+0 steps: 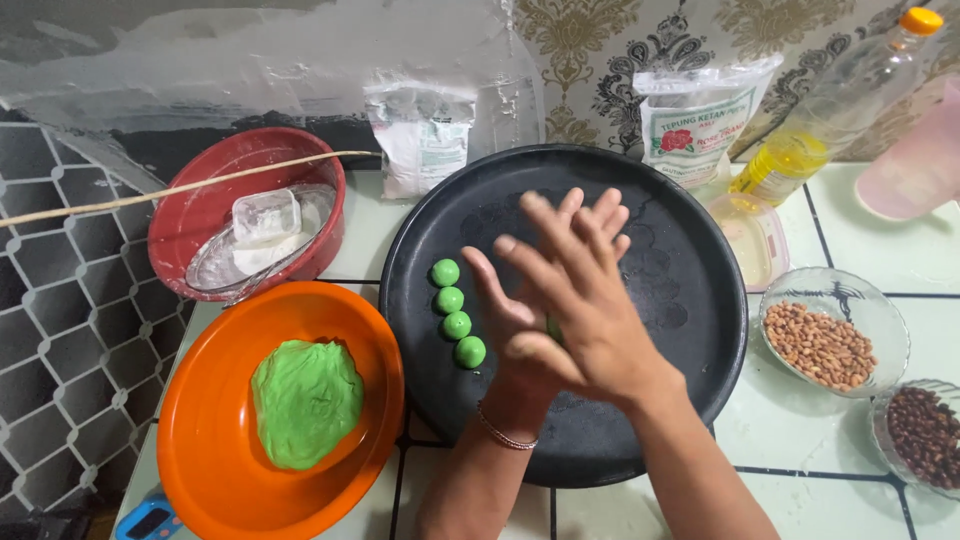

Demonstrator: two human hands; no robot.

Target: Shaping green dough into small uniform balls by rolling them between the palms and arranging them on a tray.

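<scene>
The white tiled table (pixel 860 255) carries everything here. Largest on it is a round black metal tray (pixel 680 260), and along its left part sit four small green dough balls (pixel 457 311) in a short line, close together. Left of the tray lies a round orange plastic bowl (pixel 215 450) holding a flattened lump of green dough (pixel 305 400). Behind that stands a red plastic bowl (pixel 200 215) with a clear glass bowl of white flour and a small clear plastic box inside it; a thin wooden stick (pixel 180 188) lies across its rim.

Over the middle of the tray, the left hand (pixel 515 325) and right hand (pixel 585 300) are pressed palm to palm, the right on top, fingers (pixel 560 225) straight and slightly spread. A sliver of green dough (pixel 552 328) shows between the palms.

To the right stand a glass bowl of peanuts (pixel 822 342), a glass bowl of dark beans (pixel 925 435), a clear bottle of yellow oil (pixel 830 115) and two white flour bags.
</scene>
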